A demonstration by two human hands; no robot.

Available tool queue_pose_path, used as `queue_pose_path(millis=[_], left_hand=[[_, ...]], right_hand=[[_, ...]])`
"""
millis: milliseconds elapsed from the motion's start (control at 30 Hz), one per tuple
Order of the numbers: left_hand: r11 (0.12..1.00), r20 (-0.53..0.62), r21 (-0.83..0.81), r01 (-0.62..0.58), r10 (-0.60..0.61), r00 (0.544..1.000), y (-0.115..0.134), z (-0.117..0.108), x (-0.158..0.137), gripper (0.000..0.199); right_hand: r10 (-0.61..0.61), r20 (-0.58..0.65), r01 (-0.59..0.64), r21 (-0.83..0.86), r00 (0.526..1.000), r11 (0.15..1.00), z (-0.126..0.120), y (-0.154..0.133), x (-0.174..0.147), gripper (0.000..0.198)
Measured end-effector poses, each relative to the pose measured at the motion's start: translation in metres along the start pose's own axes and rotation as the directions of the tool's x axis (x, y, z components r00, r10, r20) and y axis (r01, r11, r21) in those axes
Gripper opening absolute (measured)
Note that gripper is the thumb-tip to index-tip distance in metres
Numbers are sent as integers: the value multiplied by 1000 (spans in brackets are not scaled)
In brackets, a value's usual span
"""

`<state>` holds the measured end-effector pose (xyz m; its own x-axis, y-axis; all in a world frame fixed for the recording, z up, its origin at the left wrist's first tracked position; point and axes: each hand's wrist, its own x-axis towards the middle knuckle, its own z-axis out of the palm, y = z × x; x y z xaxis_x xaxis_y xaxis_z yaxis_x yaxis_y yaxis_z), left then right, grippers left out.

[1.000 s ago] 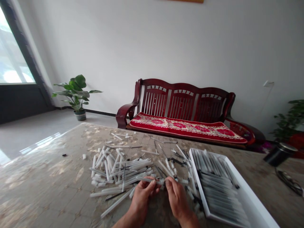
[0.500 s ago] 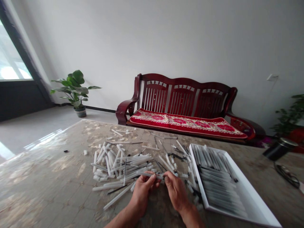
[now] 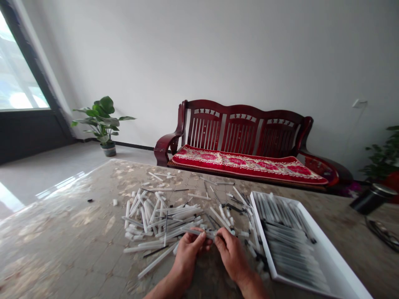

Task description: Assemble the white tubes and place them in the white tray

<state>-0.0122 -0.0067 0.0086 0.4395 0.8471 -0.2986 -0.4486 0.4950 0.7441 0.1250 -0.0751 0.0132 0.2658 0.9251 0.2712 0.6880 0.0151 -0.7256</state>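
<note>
A slim translucent pen barrel [image 3: 190, 231] lies across the gap between my two hands. My left hand [image 3: 190, 249] is closed round it, thumb on top, with its far end sticking out to the left. At the barrel's right end my right hand [image 3: 230, 251] pinches with thumb and forefinger; a small piece there is too hidden to make out. Just beyond my hands spreads a loose pile of whitish pen barrels [image 3: 145, 214], with thin black refills [image 3: 156, 252] among them. Small white and black parts [image 3: 233, 207] lie scattered to the right.
Close by on the right, a white shallow box [image 3: 335, 257] holds rows of pens [image 3: 288, 245] with dark ends. A black cup [image 3: 372, 198] and a dark cable [image 3: 382, 234] are farther right. Beyond the patterned table [image 3: 77, 249] stands a red wooden bench [image 3: 240, 128].
The view has shifted slightly, so everything sits a little lower and to the right. Both hands keep their hold on the pen barrel, with only slight finger movement.
</note>
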Motion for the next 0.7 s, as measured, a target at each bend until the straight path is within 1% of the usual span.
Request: queue_pose_path(millis=[67,167,267,333,500,633,700], left_hand=[[1000,22,25,-9,8,1000,-1,-1,0,45],[999,25,44,-24,23,999,-1,-1,0,44],[999,12,43,-27,26,1000,-1,-1,1,44],[998,19,56,-36,35,999,-1,-2,1,44],[996,31,82,-44,42,999,-1,-1,0,43],[998,10,57,-36,36,999,-1,-1,0,43],[996,17,71,-52,51,999,-1,-1,1,44]], right_hand=[[29,-25,-30,-37,999,999,3,3,0,41],[66,-22,-67,-46,998,997,3,3,1,48],[36,2,-36,-19,999,999,1,1,1,41],[21,-4,-21,-11,1000,1000,1,0,1,37],[67,-50,-67,13,996,998,2,1,0,48],[22,3,-22,33,1000,999,1,0,0,39],[27,-6,-27,32,1000,999,3,1,0,41]])
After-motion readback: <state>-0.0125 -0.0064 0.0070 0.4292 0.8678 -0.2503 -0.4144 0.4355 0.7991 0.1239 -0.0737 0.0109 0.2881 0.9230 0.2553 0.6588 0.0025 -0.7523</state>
